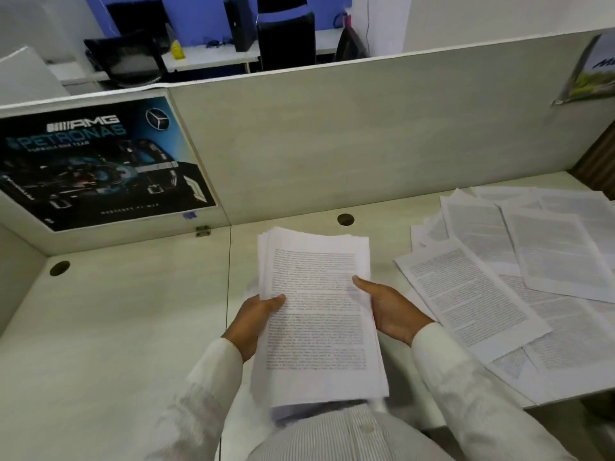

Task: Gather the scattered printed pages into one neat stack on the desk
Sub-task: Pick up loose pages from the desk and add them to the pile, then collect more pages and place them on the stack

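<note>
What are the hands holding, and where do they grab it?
A stack of printed pages. The left hand grips its left edge, the right hand its right edge, thumbs on top.

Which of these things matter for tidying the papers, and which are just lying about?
Part of the job: stack of pages, gripped by left hand and right hand; scattered pages; desk.
Just lying about: racing poster; pinned leaflet; cable hole.

Scattered pages (472, 294) partly beyond right edge, print probably illegible.
</note>
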{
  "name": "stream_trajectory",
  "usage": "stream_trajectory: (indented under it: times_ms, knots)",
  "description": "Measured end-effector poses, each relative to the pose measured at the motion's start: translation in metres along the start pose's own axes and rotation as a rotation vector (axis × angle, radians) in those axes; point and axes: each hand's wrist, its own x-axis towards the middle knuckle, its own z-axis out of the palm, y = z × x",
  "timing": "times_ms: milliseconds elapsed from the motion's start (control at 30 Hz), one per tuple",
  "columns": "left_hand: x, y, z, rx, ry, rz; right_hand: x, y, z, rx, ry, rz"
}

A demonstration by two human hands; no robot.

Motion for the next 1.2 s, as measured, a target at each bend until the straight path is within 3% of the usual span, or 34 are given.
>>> stream_trajectory:
  times_ms: [67,233,333,500,800,867,967,1033,1133,1200]
  knots:
    - [0.002,-0.011,-0.008,-0.025,0.07,0.006,0.006,0.013,0.004,-0.145,0.01,0.028]
    - [0.003,-0.025,-0.015,0.044,0.12,-0.066,0.021,0.032,0.017,-0.522,0.286,0.022]
    - [0.002,-0.033,-0.016,0.084,0.196,-0.124,0.02,0.046,0.017,-0.714,0.335,0.088]
    - [0.011,-0.042,-0.018,0.156,0.368,-0.03,-0.003,0.052,-0.001,-0.757,0.489,0.051]
    - [0.03,-0.04,0.054,0.16,0.208,-0.022,-0.034,0.044,-0.064,-0.577,0.639,-0.027]
    - [0.036,-0.04,0.077,0.177,0.163,-0.034,-0.039,0.038,-0.082,-0.732,0.701,-0.075]
    - [0.045,-0.041,0.115,0.214,0.121,-0.071,-0.05,0.038,-0.115,-1.159,0.773,-0.134]
    - [0.049,-0.042,0.141,0.221,0.101,-0.103,-0.057,0.04,-0.137,-1.401,0.766,-0.063]
    - [0.055,-0.042,0.183,0.256,0.062,-0.13,-0.064,0.043,-0.178,-1.499,0.692,0.153]
    - [0.06,-0.044,0.206,0.316,0.051,-0.152,-0.068,0.043,-0.199,-1.534,0.656,0.179]
